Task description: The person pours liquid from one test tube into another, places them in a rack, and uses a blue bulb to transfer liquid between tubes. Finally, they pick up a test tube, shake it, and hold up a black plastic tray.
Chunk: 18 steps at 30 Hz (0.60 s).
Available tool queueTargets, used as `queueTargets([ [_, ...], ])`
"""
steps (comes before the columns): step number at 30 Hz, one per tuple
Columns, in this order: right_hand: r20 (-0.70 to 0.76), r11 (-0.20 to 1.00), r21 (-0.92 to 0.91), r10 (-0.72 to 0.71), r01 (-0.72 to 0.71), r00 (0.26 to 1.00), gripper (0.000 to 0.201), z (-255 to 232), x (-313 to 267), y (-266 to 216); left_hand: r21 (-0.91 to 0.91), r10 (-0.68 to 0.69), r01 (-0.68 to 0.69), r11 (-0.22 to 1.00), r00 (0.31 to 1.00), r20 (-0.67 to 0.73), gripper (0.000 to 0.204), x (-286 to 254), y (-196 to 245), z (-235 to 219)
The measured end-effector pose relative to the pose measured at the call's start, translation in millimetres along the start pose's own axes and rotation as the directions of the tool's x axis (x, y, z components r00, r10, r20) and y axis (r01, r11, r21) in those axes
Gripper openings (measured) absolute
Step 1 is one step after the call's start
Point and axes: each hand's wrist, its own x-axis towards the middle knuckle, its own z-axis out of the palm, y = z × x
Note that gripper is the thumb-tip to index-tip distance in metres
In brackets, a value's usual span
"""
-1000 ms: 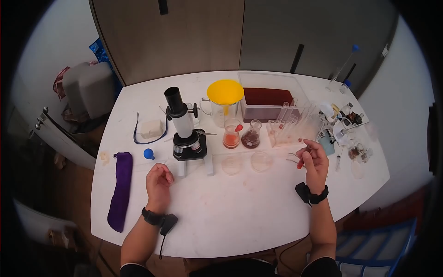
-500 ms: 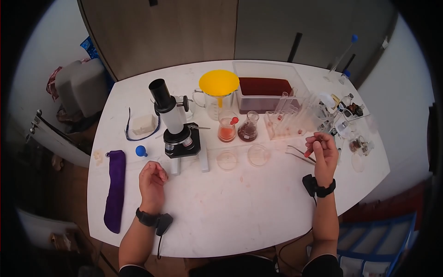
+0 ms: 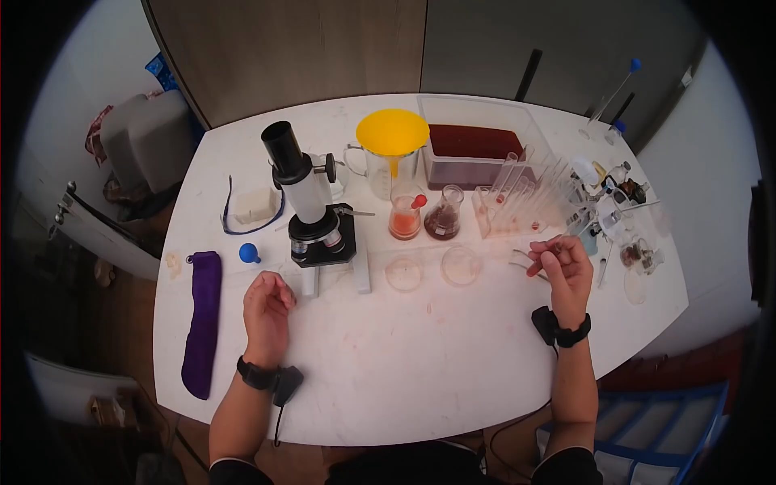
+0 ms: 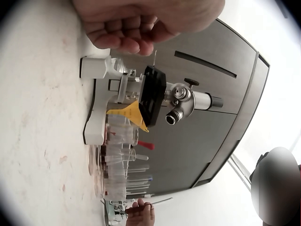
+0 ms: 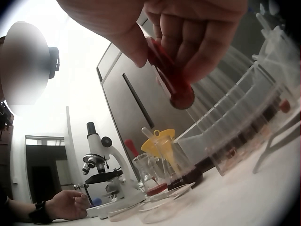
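In the head view my left hand [image 3: 267, 315] hangs beside the microscope [image 3: 314, 202] with fingers loosely curled and nothing in them; in the left wrist view the microscope [image 4: 155, 96] stands just past the fingers. My right hand [image 3: 564, 279] pinches a small red tube-like thing [image 3: 533, 265] between thumb and fingers. The right wrist view shows this red thing [image 5: 175, 77] slanting down, its rounded end glassy, its upper part hidden by the hand. Curved metal tweezers [image 3: 520, 253] lie on the table beside the right hand, partly covered by it.
Two petri dishes [image 3: 461, 265], two flasks [image 3: 443, 214], a jug with a yellow funnel [image 3: 393, 133], a tub of dark red liquid [image 3: 477, 174] and a test tube rack [image 3: 493, 222] stand mid-table. Glassware clutters the right; a purple pouch [image 3: 202, 323] lies left.
My right hand has moved a little right, uncovering more of the tweezers, then slightly back over them, still pinching the red thing. The left hand stays loosely curled. The head view has shifted slightly.
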Motion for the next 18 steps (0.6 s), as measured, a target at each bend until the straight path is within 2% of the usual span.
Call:
queueTargets([
  [11, -0.039, 0.999, -0.039, -0.025, 0.023, 0.999, 0.012, 2.2, -0.3, 0.1, 0.001, -0.022, 0.022, 1.000, 1.000, 0.003, 0.023, -0.5, 0.9, -1.9],
  [18, -0.042, 0.994, -0.072, -0.087, 0.084, 0.995, 0.011, 0.5, 1.4, -0.5, -0.044, -0.036, 0.036, 0.998, 0.999, 0.008, 0.008, -0.8, 1.7, -1.0],
])
